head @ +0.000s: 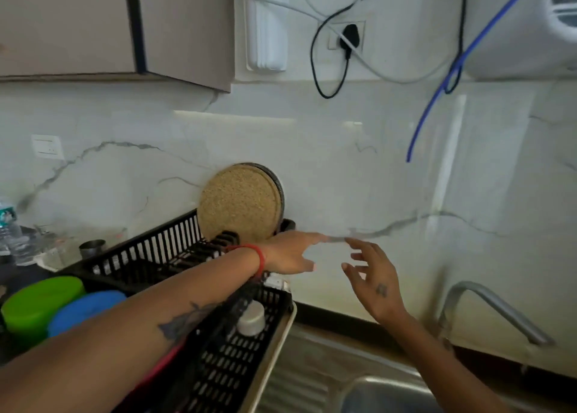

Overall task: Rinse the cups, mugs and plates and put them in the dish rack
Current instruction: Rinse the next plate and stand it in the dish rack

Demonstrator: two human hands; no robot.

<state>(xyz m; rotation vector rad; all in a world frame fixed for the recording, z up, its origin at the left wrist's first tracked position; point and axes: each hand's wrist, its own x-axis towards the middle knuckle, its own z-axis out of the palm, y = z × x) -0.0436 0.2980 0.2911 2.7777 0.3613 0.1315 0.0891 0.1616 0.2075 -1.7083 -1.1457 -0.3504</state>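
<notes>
A: Dish rack point(175, 256), beside the sink point(368, 390): one plate point(240, 206) upright at the back, one steel cup point(251, 319) upside down.

B: Left hand point(290, 253), right hand point(371, 281): both open, holding nothing. Anything left to rinse is out of sight.

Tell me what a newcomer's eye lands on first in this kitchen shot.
First, the two bare hands in the middle: the left hand reaches across the black dish rack, the right hand hangs open beside it, and neither holds anything. Next, the round cork-faced plate standing upright at the rack's back corner against the marble wall. Then the green lid and blue lid at lower left.
</notes>
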